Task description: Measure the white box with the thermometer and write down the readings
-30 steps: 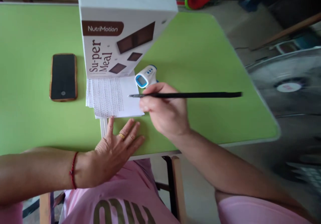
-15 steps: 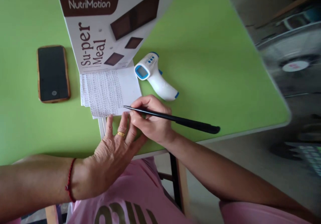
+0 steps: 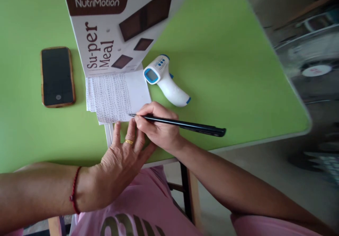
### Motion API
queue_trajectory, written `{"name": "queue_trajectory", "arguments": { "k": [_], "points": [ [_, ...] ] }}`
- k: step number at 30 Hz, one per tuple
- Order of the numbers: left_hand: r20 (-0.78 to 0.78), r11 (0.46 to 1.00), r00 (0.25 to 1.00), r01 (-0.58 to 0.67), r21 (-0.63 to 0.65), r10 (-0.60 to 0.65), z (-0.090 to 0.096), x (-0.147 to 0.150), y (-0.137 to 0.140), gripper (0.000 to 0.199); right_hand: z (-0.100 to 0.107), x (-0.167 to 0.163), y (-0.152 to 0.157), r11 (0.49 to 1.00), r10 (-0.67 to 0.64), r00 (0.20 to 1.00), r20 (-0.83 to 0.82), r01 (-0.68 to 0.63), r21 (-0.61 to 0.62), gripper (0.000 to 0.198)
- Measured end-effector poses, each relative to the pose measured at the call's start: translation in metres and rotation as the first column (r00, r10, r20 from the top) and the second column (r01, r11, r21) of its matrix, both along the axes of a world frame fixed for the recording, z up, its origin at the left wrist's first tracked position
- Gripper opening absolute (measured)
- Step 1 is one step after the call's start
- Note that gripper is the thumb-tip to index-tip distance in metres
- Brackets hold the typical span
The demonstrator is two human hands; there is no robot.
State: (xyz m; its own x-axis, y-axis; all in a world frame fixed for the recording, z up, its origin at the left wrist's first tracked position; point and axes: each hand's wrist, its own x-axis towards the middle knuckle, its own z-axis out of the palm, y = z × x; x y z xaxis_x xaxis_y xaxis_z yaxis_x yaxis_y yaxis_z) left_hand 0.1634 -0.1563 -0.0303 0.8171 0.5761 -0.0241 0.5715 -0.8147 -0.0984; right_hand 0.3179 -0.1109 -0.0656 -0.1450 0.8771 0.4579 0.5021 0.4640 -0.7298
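Observation:
Between the thumb and fingers of my right hand [image 3: 160, 126] is a black pen [image 3: 190, 125], its tip at the last written line on a sheet of paper [image 3: 136, 91]. Dense rows of small handwriting fill the sheet's left part, and its right part is blank. My left hand [image 3: 124, 151], with a gold ring, lies flat with fingers spread, fingertips at the paper's near edge. Other written sheets [image 3: 90, 96] stick out from under the top one at the left. A white box [image 3: 97, 45] marked NutriMotion stands at the paper's far side and hides part of it.
A white and blue infrared thermometer [image 3: 168, 82] lies right of the paper. Left of the box is a phone [image 3: 57, 76] in a brown-edged case. All of this is on a green table [image 3: 227, 70]. Beyond its right edge stands a fan [image 3: 315, 68].
The pen tip has shifted slightly down the page, and the pen's rear end has swung a little left and up. My left hand keeps its place by the paper.

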Motion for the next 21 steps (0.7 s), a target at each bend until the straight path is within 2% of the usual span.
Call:
{"name": "queue_trajectory", "arguments": {
  "k": [21],
  "points": [
    [-0.021, 1.000, 1.000, 0.013, 0.005, -0.013, 0.0009, -0.0003, 0.0007, 0.050, -0.0011, 0.0025, -0.0009, 0.999, 0.030, 0.999, 0.023, -0.029, -0.032, 0.013]
  ]
}}
